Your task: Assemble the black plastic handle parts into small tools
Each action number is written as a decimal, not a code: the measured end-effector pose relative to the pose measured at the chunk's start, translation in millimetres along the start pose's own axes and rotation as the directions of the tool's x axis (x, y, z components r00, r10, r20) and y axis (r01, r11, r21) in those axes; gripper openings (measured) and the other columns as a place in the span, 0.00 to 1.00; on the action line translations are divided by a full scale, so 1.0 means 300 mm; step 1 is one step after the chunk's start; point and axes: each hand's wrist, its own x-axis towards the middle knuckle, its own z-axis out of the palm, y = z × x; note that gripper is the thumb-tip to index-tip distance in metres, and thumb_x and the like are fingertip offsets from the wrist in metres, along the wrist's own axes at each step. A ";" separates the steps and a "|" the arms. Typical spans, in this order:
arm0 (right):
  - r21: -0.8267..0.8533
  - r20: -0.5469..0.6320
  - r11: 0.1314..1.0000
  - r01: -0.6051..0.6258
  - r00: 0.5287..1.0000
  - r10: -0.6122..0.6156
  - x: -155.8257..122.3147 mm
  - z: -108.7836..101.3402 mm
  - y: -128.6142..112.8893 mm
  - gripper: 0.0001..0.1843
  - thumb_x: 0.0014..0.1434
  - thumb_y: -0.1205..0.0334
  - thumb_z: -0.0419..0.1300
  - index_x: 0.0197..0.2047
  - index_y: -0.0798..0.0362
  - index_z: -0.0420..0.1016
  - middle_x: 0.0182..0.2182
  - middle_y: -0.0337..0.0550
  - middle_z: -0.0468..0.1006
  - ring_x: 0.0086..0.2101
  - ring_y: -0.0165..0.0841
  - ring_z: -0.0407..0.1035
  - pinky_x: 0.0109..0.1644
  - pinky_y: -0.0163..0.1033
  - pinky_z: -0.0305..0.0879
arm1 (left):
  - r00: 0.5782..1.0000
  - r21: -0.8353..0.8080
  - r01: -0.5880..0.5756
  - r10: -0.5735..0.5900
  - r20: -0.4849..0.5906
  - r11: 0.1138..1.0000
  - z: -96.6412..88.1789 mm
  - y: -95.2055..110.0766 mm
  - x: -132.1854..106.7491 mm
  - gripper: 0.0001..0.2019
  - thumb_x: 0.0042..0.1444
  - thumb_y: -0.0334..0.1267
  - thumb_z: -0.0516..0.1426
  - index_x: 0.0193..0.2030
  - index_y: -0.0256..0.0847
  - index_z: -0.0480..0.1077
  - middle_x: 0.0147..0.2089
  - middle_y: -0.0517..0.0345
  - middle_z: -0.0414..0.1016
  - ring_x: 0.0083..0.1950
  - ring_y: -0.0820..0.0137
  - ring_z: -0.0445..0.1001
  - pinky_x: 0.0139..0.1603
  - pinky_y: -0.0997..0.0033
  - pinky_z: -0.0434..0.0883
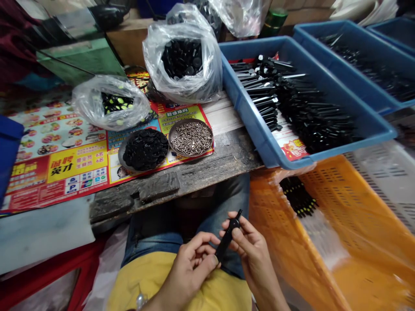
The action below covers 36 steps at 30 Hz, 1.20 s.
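Note:
Over my lap, both hands grip one slim black plastic part [224,244] with a round joint near its upper end. My left hand [193,264] pinches its lower end between thumb and fingers. My right hand [248,242] has its thumb against the round joint, with fingers behind the part. Part of its surface is hidden by my fingers. On the bench in front stand a dish of small metal screws or pins [191,137] and a dish of flat black pieces [145,149].
Plastic bags hold yellow-dotted black pieces [110,88] and round black pieces [149,56]. A blue tray [248,108] of long black parts stands right of them. Below it, an orange crate [292,250] holds black parts with yellow dots. The wooden bench edge [207,166] lies beyond my hands.

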 end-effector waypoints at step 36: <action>0.055 0.079 0.994 0.092 0.992 -0.096 -0.010 -0.002 -0.002 0.18 0.47 0.60 0.74 0.42 0.48 0.80 0.34 0.39 0.83 0.35 0.32 0.78 0.38 0.31 0.76 | 0.992 0.003 -0.114 0.114 -0.045 0.993 -0.006 0.005 -0.001 0.15 0.57 0.49 0.61 0.43 0.40 0.70 0.32 0.59 0.71 0.26 0.76 0.64 0.30 0.75 0.65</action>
